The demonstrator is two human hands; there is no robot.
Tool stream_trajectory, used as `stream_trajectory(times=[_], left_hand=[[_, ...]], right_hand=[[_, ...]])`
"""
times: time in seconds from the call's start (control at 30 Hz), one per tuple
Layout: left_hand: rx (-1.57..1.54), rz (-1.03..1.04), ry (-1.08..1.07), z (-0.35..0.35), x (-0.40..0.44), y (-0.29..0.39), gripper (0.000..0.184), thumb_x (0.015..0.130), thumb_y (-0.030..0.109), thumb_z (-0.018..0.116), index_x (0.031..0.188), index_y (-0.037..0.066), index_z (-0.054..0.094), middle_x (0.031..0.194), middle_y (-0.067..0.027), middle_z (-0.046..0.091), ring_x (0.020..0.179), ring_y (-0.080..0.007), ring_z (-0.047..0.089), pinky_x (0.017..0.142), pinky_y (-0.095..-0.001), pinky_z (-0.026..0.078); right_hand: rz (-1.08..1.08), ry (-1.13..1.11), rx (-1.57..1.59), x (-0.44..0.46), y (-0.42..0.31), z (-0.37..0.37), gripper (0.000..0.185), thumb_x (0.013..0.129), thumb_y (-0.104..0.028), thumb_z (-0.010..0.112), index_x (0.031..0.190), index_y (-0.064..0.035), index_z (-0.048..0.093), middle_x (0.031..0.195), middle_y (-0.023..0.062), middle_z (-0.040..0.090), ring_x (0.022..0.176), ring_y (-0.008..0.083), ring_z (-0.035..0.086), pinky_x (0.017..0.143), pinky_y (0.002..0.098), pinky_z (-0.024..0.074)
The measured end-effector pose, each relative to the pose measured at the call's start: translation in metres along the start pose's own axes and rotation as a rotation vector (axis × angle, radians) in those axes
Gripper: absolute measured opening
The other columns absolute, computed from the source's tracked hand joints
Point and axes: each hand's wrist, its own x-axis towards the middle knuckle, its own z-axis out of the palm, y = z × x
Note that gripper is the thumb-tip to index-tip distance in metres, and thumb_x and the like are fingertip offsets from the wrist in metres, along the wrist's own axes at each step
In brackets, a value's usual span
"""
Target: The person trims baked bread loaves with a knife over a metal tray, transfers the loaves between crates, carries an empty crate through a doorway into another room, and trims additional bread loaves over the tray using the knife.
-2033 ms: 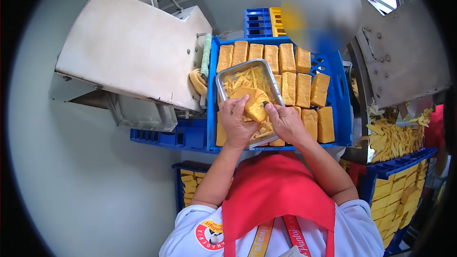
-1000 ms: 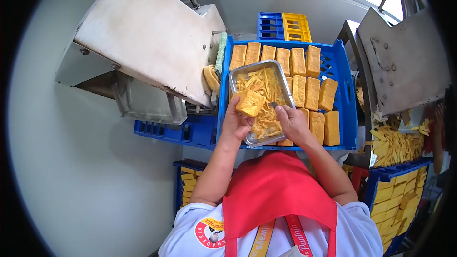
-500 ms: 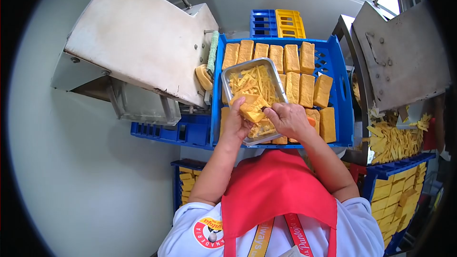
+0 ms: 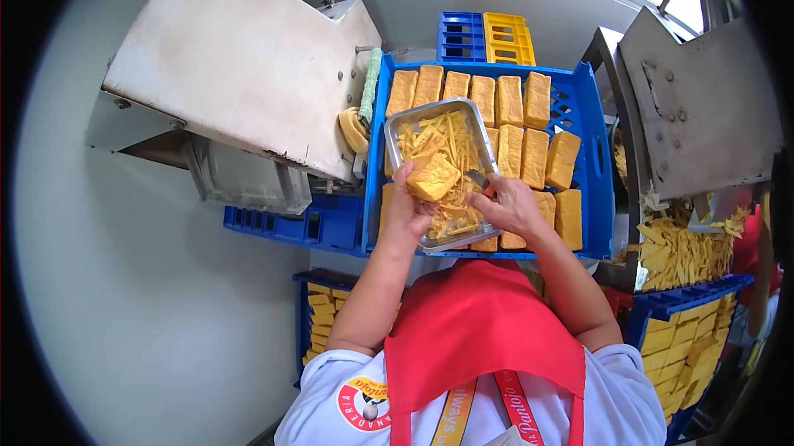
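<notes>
My left hand (image 4: 405, 208) grips a small yellow bread loaf (image 4: 436, 178), its paler cut face turned up. In my right hand (image 4: 511, 208) is a knife (image 4: 477, 178), the short dark blade pointing toward the loaf but apart from it; part of its orange handle shows by my thumb. Both hands are over a metal pan (image 4: 451, 243) with thin yellow trimmings (image 4: 447, 133) in it. The pan rests tilted on rows of golden-brown loaves (image 4: 510, 152) in a blue crate (image 4: 602, 169).
White metal machines stand to the left (image 4: 240, 66) and right (image 4: 703, 107). More strips (image 4: 678, 256) are heaped under the right one. Crates of stacked yellow pieces (image 4: 682, 347) flank me below. Blue (image 4: 461, 37) and yellow crates (image 4: 509, 39) stand behind. At the far right, a person's arm (image 4: 761, 264) shows.
The knife has come away from the loaf, moving slightly right with my right hand. My left hand has turned the loaf so its cut face shows more.
</notes>
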Motion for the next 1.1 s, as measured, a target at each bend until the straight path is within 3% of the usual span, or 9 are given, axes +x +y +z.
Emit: stream_trajectory(times=[0.1, 0.13, 0.2, 0.27, 0.3, 0.4, 0.5, 0.67, 1.1], left_hand=[[0.014, 0.005, -0.080, -0.008, 0.002, 0.000, 0.046, 0.087, 0.034, 0.071, 0.119, 0.005, 0.054, 0.109, -0.0065, 0.067, 0.088, -0.0166, 0.069, 0.070, -0.0283, 0.060], [0.013, 0.000, -0.088, -0.005, 0.002, -0.005, 0.046, 0.087, 0.034, 0.071, 0.119, 0.005, 0.054, 0.109, -0.0065, 0.067, 0.088, -0.0166, 0.069, 0.070, -0.0283, 0.060], [0.645, 0.634, 0.090, 0.009, -0.004, -0.024, 0.064, 0.083, 0.028, 0.078, 0.128, -0.001, 0.043, 0.121, -0.0129, 0.058, 0.099, -0.0184, 0.064, 0.080, -0.0291, 0.056], [0.881, 0.727, -0.004, 0.022, -0.014, -0.025, 0.069, 0.085, 0.020, 0.077, 0.134, -0.002, 0.034, 0.125, -0.0165, 0.053, 0.109, -0.0203, 0.058, 0.090, -0.0315, 0.051], [0.800, 0.655, -0.066, 0.027, -0.011, -0.030, 0.070, 0.086, 0.021, 0.075, 0.138, 0.001, 0.032, 0.124, -0.0158, 0.053, 0.109, -0.0201, 0.057, 0.090, -0.0320, 0.051], [0.510, 0.420, -0.178, 0.031, -0.012, -0.030, 0.077, 0.088, 0.025, 0.074, 0.147, 0.007, 0.029, 0.119, -0.0143, 0.054, 0.108, -0.0193, 0.057, 0.088, -0.0331, 0.051], [1.117, 0.648, -0.034, 0.034, -0.027, -0.017, 0.067, 0.085, 0.019, 0.074, 0.141, 0.004, 0.040, 0.117, -0.0147, 0.054, 0.105, -0.0210, 0.058, 0.085, -0.0321, 0.052], [1.620, 1.026, 0.383, -0.009, -0.025, 0.016, 0.048, 0.084, 0.016, 0.069, 0.126, 0.000, 0.054, 0.119, -0.0198, 0.055, 0.110, -0.0352, 0.057, 0.092, -0.0411, 0.049], [1.703, 0.617, 0.539, -0.031, -0.027, -0.007, 0.044, 0.086, 0.029, 0.066, 0.119, 0.000, 0.058, 0.112, -0.0212, 0.061, 0.101, -0.0385, 0.061, 0.086, -0.0453, 0.050]], right_hand=[[0.093, -0.048, 0.133, -0.002, -0.005, -0.006, 0.067, 0.071, -0.060, 0.072, 0.096, 0.0011, 0.068, 0.075, 0.0187, 0.067, 0.073, 0.0361, 0.067, 0.068, 0.0438, 0.0515], [-0.028, 0.058, 0.146, -0.004, -0.011, -0.007, 0.066, 0.069, -0.058, 0.074, 0.101, 0.0004, 0.067, 0.078, 0.0187, 0.068, 0.076, 0.0367, 0.067, 0.070, 0.0443, 0.0519], [-0.133, 0.183, 0.145, -0.007, -0.019, -0.012, 0.067, 0.068, -0.055, 0.076, 0.105, -0.0003, 0.066, 0.082, 0.0187, 0.069, 0.078, 0.0373, 0.068, 0.072, 0.0447, 0.0523], [-0.225, 0.212, 0.045, -0.010, -0.025, -0.017, 0.073, 0.064, -0.052, 0.080, 0.114, -0.0017, 0.063, 0.088, 0.0188, 0.069, 0.081, 0.0354, 0.068, 0.074, 0.0438, 0.0530], [-0.117, 0.050, 0.034, -0.009, -0.030, -0.026, 0.076, 0.063, -0.049, 0.082, 0.117, 0.0018, 0.064, 0.084, 0.0165, 0.066, 0.079, 0.0294, 0.067, 0.072, 0.0379, 0.0518], [0.068, 0.015, 0.112, 0.004, 0.004, -0.032, 0.070, 0.065, -0.048, 0.080, 0.114, 0.0005, 0.067, 0.081, 0.0154, 0.067, 0.077, 0.0280, 0.068, 0.069, 0.0380, 0.0521], [0.254, 0.135, 0.254, 0.030, 0.067, -0.053, 0.064, 0.066, -0.054, 0.071, 0.099, 0.0008, 0.071, 0.082, 0.0158, 0.070, 0.077, 0.0257, 0.069, 0.067, 0.0393, 0.0531], [0.474, 0.402, -0.162, 0.062, 0.102, -0.131, 0.063, 0.069, -0.054, 0.065, 0.095, 0.0031, 0.068, 0.096, 0.0255, 0.069, 0.094, 0.0369, 0.068, 0.079, 0.0440, 0.0522], [0.496, 0.487, -0.402, 0.127, 0.139, -0.164, 0.065, 0.073, -0.060, 0.062, 0.103, -0.0030, 0.069, 0.109, 0.0212, 0.069, 0.106, 0.0363, 0.065, 0.089, 0.0454, 0.0504]])
